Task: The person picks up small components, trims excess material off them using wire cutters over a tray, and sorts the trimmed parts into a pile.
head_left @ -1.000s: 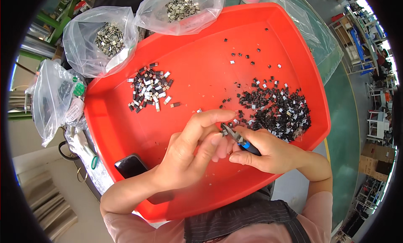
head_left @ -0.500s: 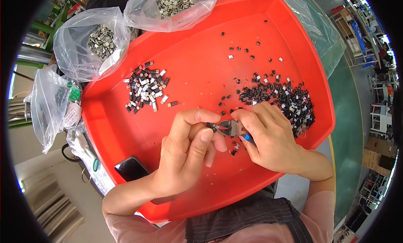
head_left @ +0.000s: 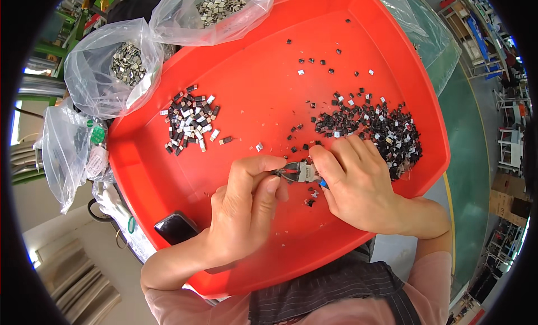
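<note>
My right hand (head_left: pixel 358 187) is closed around cutting pliers (head_left: pixel 304 172) with a steel head and a blue handle part showing. Their jaws point left and reach the fingertips of my left hand (head_left: pixel 246 207). Thumb and forefinger of that hand pinch a small dark piece (head_left: pixel 278 172) at the jaw tips, mostly hidden by the fingers. Both hands are over a red tray (head_left: pixel 224 72). Just above my left hand lies a small silver-white piece (head_left: pixel 259 147). Beyond my right hand spreads a heap of small black and white bits (head_left: pixel 386 128).
At the tray's left lies a pile of small black and white connector pieces with metal ends (head_left: pixel 190 120). A phone (head_left: pixel 176 228) rests by the left rim. Clear bags of metal shells (head_left: pixel 129 64) stand along the far left edge; another plastic bag (head_left: pixel 67 151) is left of the tray.
The silver-white piece now shows above my left hand, where none was seen before. My left hand has shifted slightly left, and the pliers' tips with it. The whole view has moved a little.
</note>
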The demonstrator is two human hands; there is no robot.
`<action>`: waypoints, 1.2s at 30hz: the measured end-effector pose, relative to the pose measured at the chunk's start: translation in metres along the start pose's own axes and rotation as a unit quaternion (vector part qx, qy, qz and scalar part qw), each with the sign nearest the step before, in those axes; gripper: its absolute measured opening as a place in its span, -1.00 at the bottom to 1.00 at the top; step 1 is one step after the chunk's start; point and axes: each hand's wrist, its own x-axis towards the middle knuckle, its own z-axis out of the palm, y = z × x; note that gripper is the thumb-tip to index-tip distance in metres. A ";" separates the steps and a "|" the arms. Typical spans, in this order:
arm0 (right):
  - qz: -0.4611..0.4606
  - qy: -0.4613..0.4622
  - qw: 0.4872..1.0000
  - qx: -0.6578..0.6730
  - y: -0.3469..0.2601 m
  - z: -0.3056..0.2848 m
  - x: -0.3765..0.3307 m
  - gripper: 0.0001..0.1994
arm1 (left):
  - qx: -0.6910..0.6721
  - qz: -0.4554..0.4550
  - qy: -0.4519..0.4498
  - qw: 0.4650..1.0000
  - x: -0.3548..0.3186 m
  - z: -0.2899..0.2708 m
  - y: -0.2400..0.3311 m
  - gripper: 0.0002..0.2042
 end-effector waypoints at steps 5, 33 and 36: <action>0.007 -0.035 0.997 0.068 -0.001 -0.001 -0.003 -0.72 | -0.023 -0.017 -0.014 1.000 0.000 0.000 0.004 -0.81; 0.031 -0.109 0.962 0.249 -0.001 -0.006 -0.004 -0.79 | -0.041 -0.002 -0.007 0.999 -0.002 0.000 -0.001 -0.82; 0.106 -0.239 0.881 0.395 -0.001 -0.023 0.007 -0.81 | -0.131 -0.031 -0.027 0.991 0.002 -0.005 0.000 -0.82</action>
